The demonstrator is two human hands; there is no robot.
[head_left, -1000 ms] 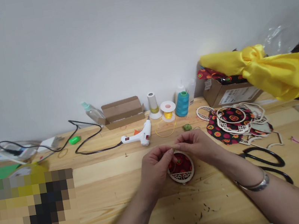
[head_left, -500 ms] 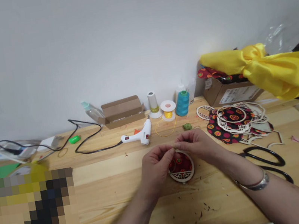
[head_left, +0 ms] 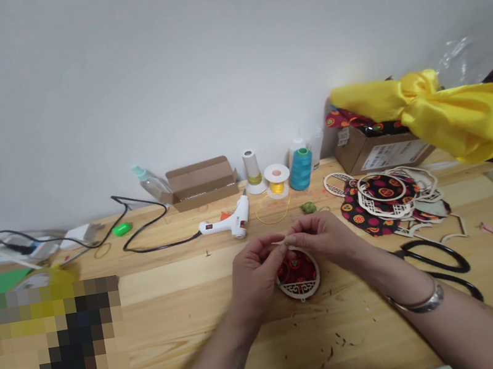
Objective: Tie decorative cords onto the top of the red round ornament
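Note:
My left hand (head_left: 254,274) and my right hand (head_left: 325,237) meet over the middle of the wooden table (head_left: 179,320), fingertips pinched together on a thin pale thread or cord (head_left: 280,243). Just below them lies a round wooden-framed ornament (head_left: 299,275) with dark red patterned fabric inside. My right wrist wears a silver bangle (head_left: 421,300). What exactly the fingers pinch is too small to make out beyond the thin strand.
A white glue gun (head_left: 229,223) with a black cable lies behind the hands. Thread spools, yellow (head_left: 277,181) and teal (head_left: 300,169), stand by the wall near a cardboard box (head_left: 199,184). Cut wooden frames and fabric (head_left: 384,197), black scissors (head_left: 442,269) and yellow satin cloth (head_left: 445,112) are right.
Almost nothing has moved. My fingertips shifted slightly, and a short pale strand now shows between the pinching fingers.

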